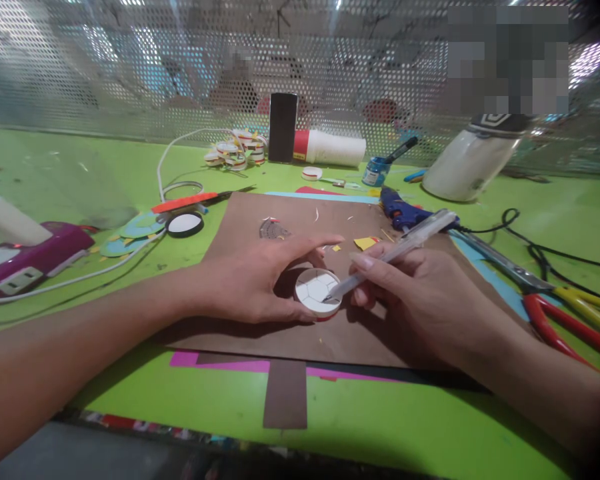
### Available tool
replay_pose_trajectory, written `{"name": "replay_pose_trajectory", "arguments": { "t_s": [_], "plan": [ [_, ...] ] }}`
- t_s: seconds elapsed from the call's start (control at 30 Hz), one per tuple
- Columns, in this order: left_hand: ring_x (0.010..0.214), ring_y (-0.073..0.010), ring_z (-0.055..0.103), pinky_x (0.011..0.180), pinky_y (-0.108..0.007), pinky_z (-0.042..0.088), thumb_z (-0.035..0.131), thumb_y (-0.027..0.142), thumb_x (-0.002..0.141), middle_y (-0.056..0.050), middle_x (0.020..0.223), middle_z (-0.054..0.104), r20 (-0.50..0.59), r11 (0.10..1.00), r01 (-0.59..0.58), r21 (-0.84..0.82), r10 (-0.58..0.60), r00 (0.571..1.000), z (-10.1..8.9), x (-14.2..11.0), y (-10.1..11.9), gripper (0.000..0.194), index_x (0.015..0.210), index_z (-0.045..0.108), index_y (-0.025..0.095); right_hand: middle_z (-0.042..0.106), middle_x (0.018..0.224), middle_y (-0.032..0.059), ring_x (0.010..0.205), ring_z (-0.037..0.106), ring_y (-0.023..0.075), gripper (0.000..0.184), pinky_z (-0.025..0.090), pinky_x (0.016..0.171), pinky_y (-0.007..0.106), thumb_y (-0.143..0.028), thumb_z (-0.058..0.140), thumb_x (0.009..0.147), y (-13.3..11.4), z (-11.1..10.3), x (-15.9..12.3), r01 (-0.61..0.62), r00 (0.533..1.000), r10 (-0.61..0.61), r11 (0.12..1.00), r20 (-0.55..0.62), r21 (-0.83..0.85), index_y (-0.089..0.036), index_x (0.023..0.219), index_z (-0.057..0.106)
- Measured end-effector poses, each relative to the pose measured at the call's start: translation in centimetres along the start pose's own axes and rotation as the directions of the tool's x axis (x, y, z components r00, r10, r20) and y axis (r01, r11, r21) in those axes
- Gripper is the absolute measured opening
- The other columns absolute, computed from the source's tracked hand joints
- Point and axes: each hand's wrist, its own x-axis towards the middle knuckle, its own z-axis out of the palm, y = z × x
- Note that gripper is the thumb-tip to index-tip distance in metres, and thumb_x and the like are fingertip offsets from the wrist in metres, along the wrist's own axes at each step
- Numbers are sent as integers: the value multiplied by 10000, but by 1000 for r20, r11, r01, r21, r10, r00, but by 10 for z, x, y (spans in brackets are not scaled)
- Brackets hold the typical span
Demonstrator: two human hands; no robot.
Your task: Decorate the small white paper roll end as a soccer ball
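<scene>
My left hand (280, 273) is curved around a small round white disc (314, 288) with a red lower edge, thumb against its near side. Dark lines on the disc's top form a soccer-ball-like pattern. In my right hand (405, 280) is a clear-barrelled pen (395, 250), slanted down to the left, its tip at the disc's right part. Beneath both hands lies a brown sheet (245, 340). Yellow paper scraps (366, 244) and a grey patterned piece (274, 229) rest on it beyond my fingers.
Scissors (555, 320) and a blue glue gun (405, 212) lie at right. A craft knife (190, 201), black-rimmed disc (185, 225) and purple power strip (35, 257) are at left. Behind stand a phone (283, 127), paper cups (335, 148), a blue jar (376, 172) and a tilted bottle (470, 163).
</scene>
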Motion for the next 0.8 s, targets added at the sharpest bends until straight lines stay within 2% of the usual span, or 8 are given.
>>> {"name": "replay_pose_trajectory", "arguments": {
  "t_s": [0.27, 0.43, 0.8],
  "plan": [
    [1237, -242, 628, 1038, -355, 473, 727, 368, 882, -68, 1379, 649, 5, 1000, 0, 5, 0, 1000, -1, 0, 1, 830, 1584, 300, 258, 666, 619, 13, 597, 611, 125, 433, 470, 597, 267, -539, 742, 872, -2, 0, 0, 11, 1000, -11, 999, 3, -51, -193, 615, 688],
    [1239, -237, 626, 1049, -351, 464, 727, 374, 883, -65, 1363, 662, 0, 1000, -5, 3, 5, 1000, 0, 1, 0, 823, 1580, 309, 241, 672, 643, 10, 631, 639, 147, 400, 507, 657, 300, -523, 743, 877, 0, 0, 0, 16, 1000, -16, 1000, 5, -11, -202, 644, 689],
    [1242, -233, 623, 1051, -347, 465, 729, 386, 879, -63, 1369, 656, -3, 1000, -8, 9, 8, 1000, 0, 1, -1, 797, 1560, 349, 227, 672, 615, 14, 597, 589, 118, 426, 457, 601, 257, -511, 734, 887, -7, 2, 0, 47, 999, -46, 996, 16, -82, -190, 610, 686]
  ]
}}
